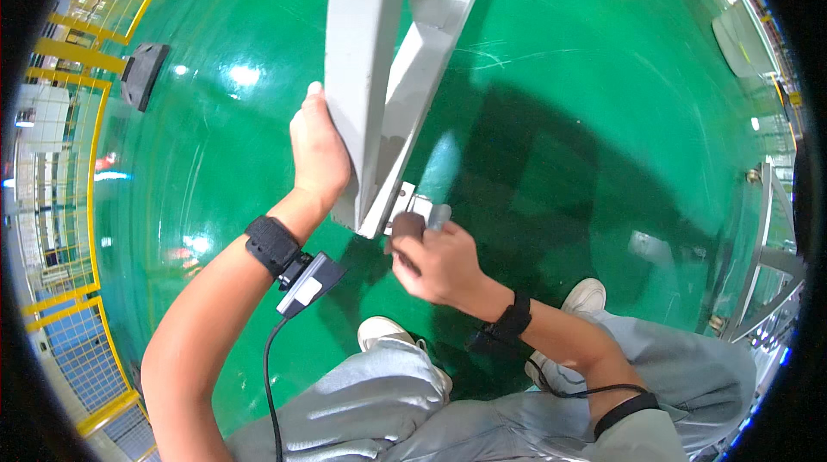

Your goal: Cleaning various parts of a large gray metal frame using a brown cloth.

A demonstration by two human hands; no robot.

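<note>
A pale grey welded metal frame (359, 61) rises in front of me, made of a thick beam and slanted flat members. My left hand (318, 149) lies against the beam's left side, thumb pointing up along it; its fingers are mostly hidden behind the metal. At the frame's lower end sits a light metal mounting plate (402, 198) with holes or bolts. Beside this plate, my right hand (442, 262) has its fingers curled around a dark brown, rounded piece (408, 229), which looks like a caster wheel. The hand covers part of it.
Yellow mesh fencing (97, 203) runs along the left, with a dark post base (143, 78) on the glossy green floor (258, 29). Another grey metal frame (762, 262) stands at the far right. A cable (268, 365) hangs from my left wrist device (307, 281). My shoes (384, 331) are close below.
</note>
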